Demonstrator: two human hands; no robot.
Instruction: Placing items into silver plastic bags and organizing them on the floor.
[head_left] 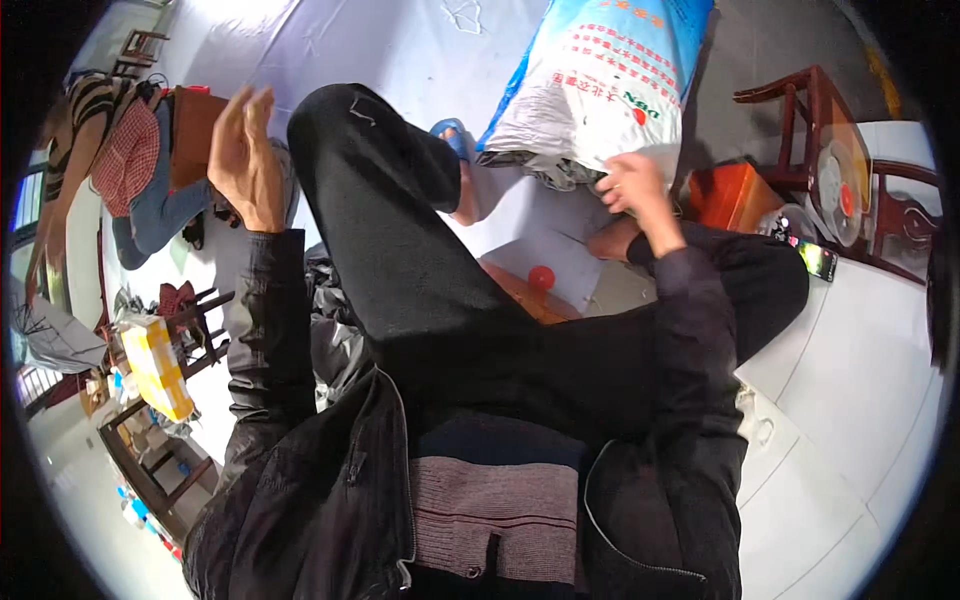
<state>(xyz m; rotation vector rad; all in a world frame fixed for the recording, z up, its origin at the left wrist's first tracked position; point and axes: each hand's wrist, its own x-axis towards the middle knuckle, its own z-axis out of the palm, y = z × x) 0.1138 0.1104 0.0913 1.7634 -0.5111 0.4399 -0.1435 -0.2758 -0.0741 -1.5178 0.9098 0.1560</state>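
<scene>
My left hand (247, 165) is raised to the left of my bent knee. Its fingers are stretched out, slightly blurred, with nothing in them. My right hand (637, 190) is curled in front of the lower end of a large white and blue printed sack (620, 95). Whether the fingers touch the sack, or pinch something small, I cannot make out. Dark crumpled material (560, 172) shows at the sack's near end. A ring is on one right finger. My legs (400, 230) in black trousers lie between the hands.
A blue slipper (453, 138) is on my foot. Right of the sack are an orange-brown box (730, 197) and dark wooden chairs (790, 95). A red round thing (541, 276) lies between my legs. Black plastic (340, 345), a yellow-white box (157, 366) and another person (130, 150) are left.
</scene>
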